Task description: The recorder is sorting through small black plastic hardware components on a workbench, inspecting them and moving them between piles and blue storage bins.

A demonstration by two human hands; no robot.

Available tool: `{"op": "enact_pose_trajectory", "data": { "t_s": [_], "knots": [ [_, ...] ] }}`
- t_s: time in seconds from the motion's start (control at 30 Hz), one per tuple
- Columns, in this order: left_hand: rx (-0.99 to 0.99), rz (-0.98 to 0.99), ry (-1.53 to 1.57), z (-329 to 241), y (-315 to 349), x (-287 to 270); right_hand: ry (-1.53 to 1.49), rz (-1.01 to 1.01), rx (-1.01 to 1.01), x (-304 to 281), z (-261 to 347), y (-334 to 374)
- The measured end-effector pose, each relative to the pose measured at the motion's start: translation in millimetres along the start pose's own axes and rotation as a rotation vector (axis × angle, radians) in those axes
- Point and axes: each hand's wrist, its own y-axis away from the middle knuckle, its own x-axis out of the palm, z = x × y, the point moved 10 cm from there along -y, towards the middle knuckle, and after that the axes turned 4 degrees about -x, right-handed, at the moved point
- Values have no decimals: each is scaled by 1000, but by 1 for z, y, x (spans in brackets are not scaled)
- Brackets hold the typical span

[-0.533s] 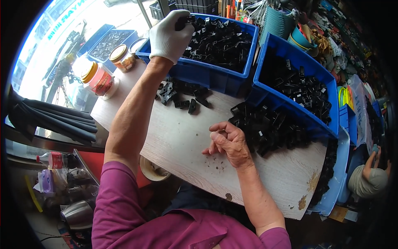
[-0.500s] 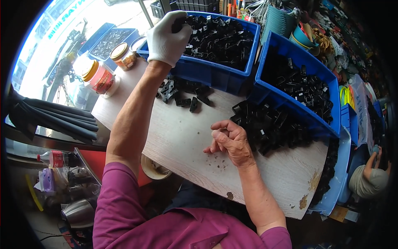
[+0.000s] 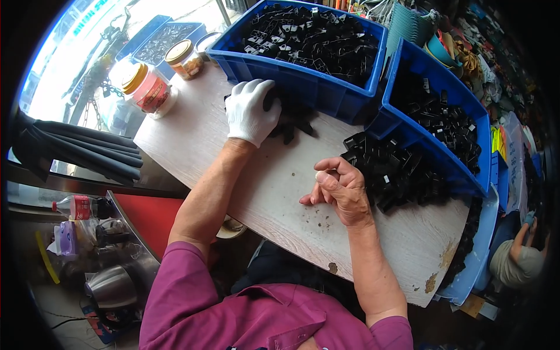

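Left hand [image 3: 252,111]: gloved, curled over black parts [image 3: 293,123] beside the blue bin [image 3: 303,85]; I can't tell its hold.
Right hand [image 3: 344,192]: half-curled, nothing visibly held.
Risk: crowded parts could snag, scattering.

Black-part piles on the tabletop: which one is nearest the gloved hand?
The left-hand pile, partly hidden by the gloved left hand. The other pile lies farther right, beside the bare right hand.
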Motion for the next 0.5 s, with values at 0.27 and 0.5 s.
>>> {"op": "enact_pose_trajectory", "data": {
  "t_s": [0.27, 0.5],
  "knots": [
    [-8, -80, 113, 5, -1, -10, 8, 4, -5, -1, 0, 0],
    [138, -128, 276, -33, -22, -40, 14, -16, 9, -2, 2, 1]
  ]
}}
